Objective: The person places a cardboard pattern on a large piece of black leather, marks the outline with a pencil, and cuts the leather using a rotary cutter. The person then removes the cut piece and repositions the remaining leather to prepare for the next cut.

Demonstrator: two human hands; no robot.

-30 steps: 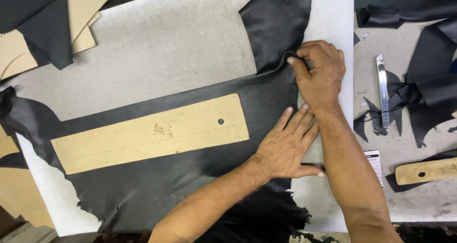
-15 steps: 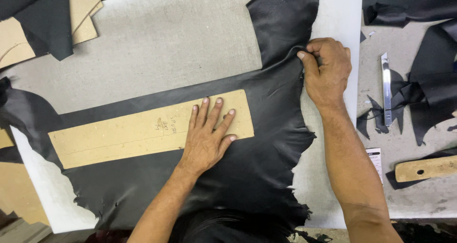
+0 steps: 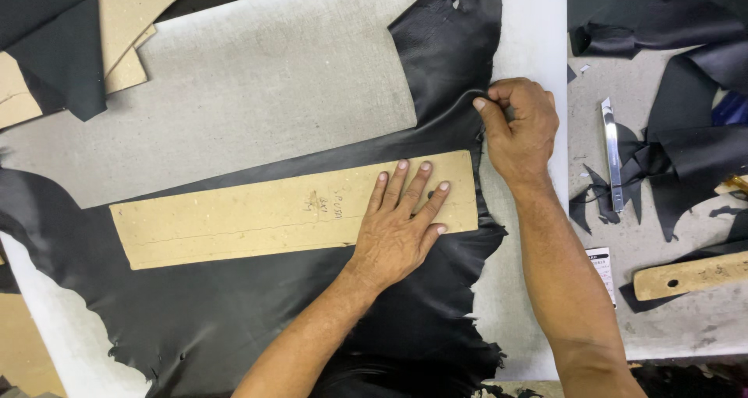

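Head view: grey cutting board point(image 3: 257, 78); left hand point(image 3: 401, 226) flat on template point(image 3: 234, 219), right hand point(image 3: 522, 129) pinching leather point(image 3: 452, 55).

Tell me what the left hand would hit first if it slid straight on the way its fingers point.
The left hand lies flat on the long cardboard template, fingers pointing up-right. Going on, it would probably cross the template's top edge onto the black leather hide.
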